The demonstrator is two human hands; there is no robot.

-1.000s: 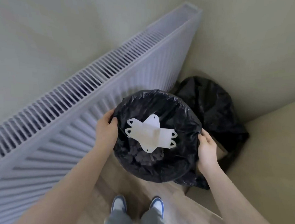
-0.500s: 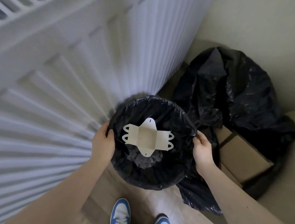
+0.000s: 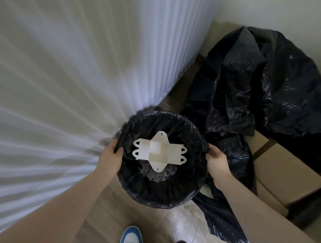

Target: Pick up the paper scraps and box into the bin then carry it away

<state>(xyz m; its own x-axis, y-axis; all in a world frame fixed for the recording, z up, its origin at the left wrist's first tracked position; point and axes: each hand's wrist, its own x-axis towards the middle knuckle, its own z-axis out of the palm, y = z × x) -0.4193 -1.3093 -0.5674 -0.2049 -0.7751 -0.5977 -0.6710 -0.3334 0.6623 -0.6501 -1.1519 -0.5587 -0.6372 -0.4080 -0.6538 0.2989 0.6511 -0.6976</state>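
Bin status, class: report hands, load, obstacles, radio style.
Left hand and right hand gripping bin rim. Flattened box inside, on scraps. Radiator left, black bag right.

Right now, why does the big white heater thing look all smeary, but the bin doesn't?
Head view: the radiator is streaked by motion blur and bent by the wide lens; the bin, the flattened box and both hands, left and right, look fairly sharp; the loose black bag shows small shiny glints.

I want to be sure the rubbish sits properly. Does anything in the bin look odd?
Yes. The flattened white cardboard box lies spread across the opening of the black-lined round bin, above grey paper scraps, not pushed down.
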